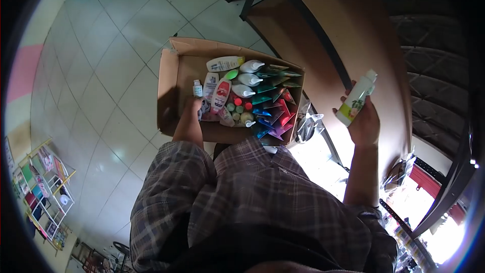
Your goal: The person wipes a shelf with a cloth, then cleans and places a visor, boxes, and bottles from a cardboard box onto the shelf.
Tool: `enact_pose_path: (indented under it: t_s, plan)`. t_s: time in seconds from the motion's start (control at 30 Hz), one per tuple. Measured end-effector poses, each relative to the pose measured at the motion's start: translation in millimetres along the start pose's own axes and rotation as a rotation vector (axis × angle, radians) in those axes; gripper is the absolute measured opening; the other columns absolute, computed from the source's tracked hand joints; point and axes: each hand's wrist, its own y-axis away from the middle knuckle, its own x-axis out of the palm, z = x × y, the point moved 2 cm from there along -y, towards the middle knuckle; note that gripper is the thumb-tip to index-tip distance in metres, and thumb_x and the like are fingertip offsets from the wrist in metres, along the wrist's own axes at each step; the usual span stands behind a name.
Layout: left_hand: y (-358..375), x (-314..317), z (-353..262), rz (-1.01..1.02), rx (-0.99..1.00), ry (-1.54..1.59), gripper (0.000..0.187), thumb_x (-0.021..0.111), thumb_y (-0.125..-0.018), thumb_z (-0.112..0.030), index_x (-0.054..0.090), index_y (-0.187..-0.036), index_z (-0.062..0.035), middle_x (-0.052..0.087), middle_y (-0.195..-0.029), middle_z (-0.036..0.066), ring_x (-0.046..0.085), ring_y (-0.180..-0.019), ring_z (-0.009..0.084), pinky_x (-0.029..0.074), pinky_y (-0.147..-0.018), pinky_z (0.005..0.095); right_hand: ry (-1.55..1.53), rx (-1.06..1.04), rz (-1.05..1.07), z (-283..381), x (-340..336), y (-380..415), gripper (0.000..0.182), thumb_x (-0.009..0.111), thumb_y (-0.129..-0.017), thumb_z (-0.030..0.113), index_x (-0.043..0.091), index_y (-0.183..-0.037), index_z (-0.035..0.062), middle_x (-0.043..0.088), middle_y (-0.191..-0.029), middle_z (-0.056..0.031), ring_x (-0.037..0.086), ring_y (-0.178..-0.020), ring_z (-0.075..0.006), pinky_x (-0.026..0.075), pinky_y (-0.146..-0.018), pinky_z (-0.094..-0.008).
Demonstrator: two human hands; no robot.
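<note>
In my raised right hand [365, 124] is a white bottle [356, 100] with a green band and leaf print, tilted with its cap up to the right. My fingers are closed around its lower half. Down in the left part of an open cardboard box [168, 88], my left hand [195, 103] is closed on a small white bottle [197, 89]; most of its fingers are hidden. Beside that hand lie a red-and-white bottle [221, 96] and a white bottle [225, 63]. Pump bottles [250, 79] and colourful pouches [275, 114] fill the right side.
A brown shelf [348, 10] with a dark metal frame rises right of the box. Clear plastic packaging [307, 124] sits by the box's right edge. Pale floor tiles [121, 96] extend to the left, with a wire rack [48, 192] of goods at far left.
</note>
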Motion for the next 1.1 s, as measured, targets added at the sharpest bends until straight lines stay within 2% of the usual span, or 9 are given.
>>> enact_pose_path:
  t_s: [0.17, 0.27, 0.33, 0.5, 0.57, 0.67, 0.8, 1.0, 1.1]
  plan:
    - [6, 8, 1, -0.120, 0.141, -0.211, 0.054, 0.061, -0.083, -0.054, 0.069, -0.102, -0.0039, 0.068, -0.099, 0.020, 0.066, -0.095, 0.0329, 0.052, -0.080, 0.0401, 0.074, -0.050, -0.114, -5, -9, -1, 0.047, 0.038, -0.101, 0.040, 0.041, -0.138, 0.0107, 0.055, -0.119, -0.0119, 0.054, -0.113, -0.0308, 0.048, -0.089, -0.0501]
    - [32, -1, -13, -0.117, 0.100, 0.066, 0.057, 0.064, -0.081, -0.055, 0.068, -0.104, -0.0036, 0.068, -0.100, 0.021, 0.067, -0.096, 0.0331, 0.052, -0.080, 0.0389, 0.005, -0.035, -0.056, -5, -12, -2, 0.046, 0.039, -0.100, 0.040, 0.043, -0.135, 0.0096, 0.057, -0.117, -0.0129, 0.057, -0.109, -0.0318, 0.049, -0.088, -0.0483]
    - [95, -21, -55, -0.271, 0.356, 0.426, 0.054, 0.067, -0.082, -0.049, 0.066, -0.107, -0.0012, 0.069, -0.097, 0.019, 0.068, -0.089, 0.0290, 0.051, -0.077, 0.0371, -0.066, -0.013, -0.138, -18, -7, -3, 0.041, 0.041, -0.099, 0.035, 0.047, -0.127, 0.0052, 0.059, -0.110, -0.0152, 0.060, -0.099, -0.0303, 0.051, -0.084, -0.0466]
    - [294, -58, -161, 0.457, 0.724, 0.927, 0.045, 0.075, -0.082, -0.026, 0.061, -0.115, 0.0003, 0.068, -0.098, 0.009, 0.065, -0.090, 0.0147, 0.052, -0.080, 0.0294, -0.014, 0.135, -0.043, -70, 19, -8, 0.041, 0.065, -0.083, 0.006, 0.046, -0.119, 0.0003, 0.056, -0.106, -0.0122, 0.060, -0.108, -0.0292, 0.057, -0.085, -0.0468]
    - [379, -80, -196, 0.190, 1.169, 0.529, 0.049, 0.075, -0.083, -0.030, 0.058, -0.116, 0.0027, 0.068, -0.098, 0.009, 0.065, -0.091, 0.0153, 0.052, -0.083, 0.0309, -0.011, 0.185, 0.072, -74, 41, 3, 0.040, 0.065, -0.089, 0.014, 0.047, -0.123, 0.0024, 0.060, -0.103, -0.0070, 0.061, -0.104, -0.0249, 0.056, -0.086, -0.0436]
    - [454, -87, -228, -0.013, 1.329, 0.360, 0.048, 0.077, -0.081, -0.030, 0.056, -0.109, 0.0026, 0.068, -0.094, 0.012, 0.067, -0.087, 0.0197, 0.052, -0.076, 0.0320, -0.143, 0.109, 0.283, -68, 51, 15, 0.053, 0.072, -0.086, 0.023, 0.049, -0.129, 0.0027, 0.063, -0.109, -0.0078, 0.061, -0.103, -0.0191, 0.049, -0.086, -0.0307]
    - [506, -89, -245, -0.172, 1.349, 0.175, 0.048, 0.078, -0.080, -0.033, 0.056, -0.105, 0.0020, 0.068, -0.090, 0.013, 0.066, -0.080, 0.0205, 0.052, -0.072, 0.0319, 0.010, 0.020, 0.215, -15, 71, 49, 0.056, 0.075, -0.079, 0.010, 0.050, -0.128, 0.0013, 0.064, -0.111, -0.0100, 0.062, -0.102, -0.0207, 0.049, -0.087, -0.0343]
    - [554, -112, -261, -0.243, 1.357, 0.705, 0.042, 0.071, -0.088, -0.028, 0.061, -0.117, 0.0000, 0.066, -0.102, 0.007, 0.060, -0.095, 0.0117, 0.047, -0.085, 0.0253, 0.094, -0.090, 0.303, 20, 73, 96, 0.047, 0.072, -0.079, 0.004, 0.053, -0.122, -0.0004, 0.066, -0.107, -0.0136, 0.065, -0.098, -0.0249, 0.052, -0.086, -0.0394]
    - [576, -101, -273, 0.309, 1.406, 0.609, 0.042, 0.069, -0.088, -0.024, 0.062, -0.123, -0.0009, 0.069, -0.105, 0.009, 0.062, -0.094, 0.0129, 0.047, -0.088, 0.0261, 0.150, -0.142, 0.405, 26, 79, 121, 0.045, 0.072, -0.079, 0.004, 0.053, -0.120, -0.0022, 0.067, -0.102, -0.0151, 0.067, -0.091, -0.0261, 0.053, -0.086, -0.0405]
